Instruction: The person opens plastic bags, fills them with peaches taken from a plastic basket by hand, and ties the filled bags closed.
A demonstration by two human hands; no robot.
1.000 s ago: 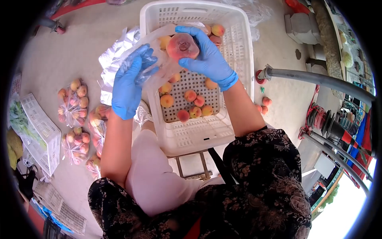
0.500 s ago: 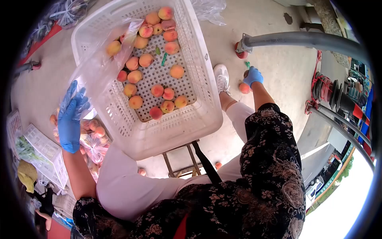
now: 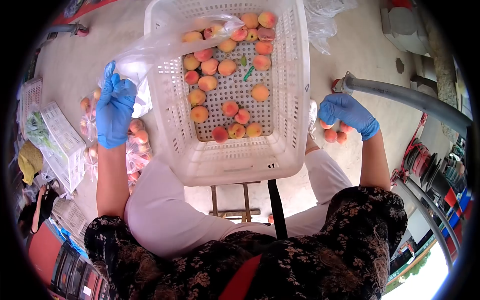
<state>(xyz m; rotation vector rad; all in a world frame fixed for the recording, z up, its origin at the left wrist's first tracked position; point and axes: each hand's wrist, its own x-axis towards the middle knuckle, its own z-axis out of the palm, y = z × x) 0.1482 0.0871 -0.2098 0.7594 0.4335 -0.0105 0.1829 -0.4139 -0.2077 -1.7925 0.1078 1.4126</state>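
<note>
**Thin bag [image 3: 165, 46] over a crate [image 3: 225, 172] of peaches [image 3: 227, 67], bit of a snag risk imo**

The bag runs from beyond the crate's left rim over to the fruit in its far-left corner. Can't tell if those peaches are in the bag or just under it. My worry: the film looks flimsy, so a hard pull could catch it on the crate's edge and tear it, or drag fruit into other fruit and bruise it. Also, the floor peaches [image 3: 330, 135] right of the crate sit near a shoe [image 3: 313, 117], so one careless step could squash or roll them.

Hands: the left hand [image 3: 116, 107], just left of the crate, has its fingers partly curled and seems to be pinching the bag's near end. The right hand [image 3: 347, 116], right of the crate above the floor peaches, has its fingers bent inward; can't tell whether anything's in it.
</note>
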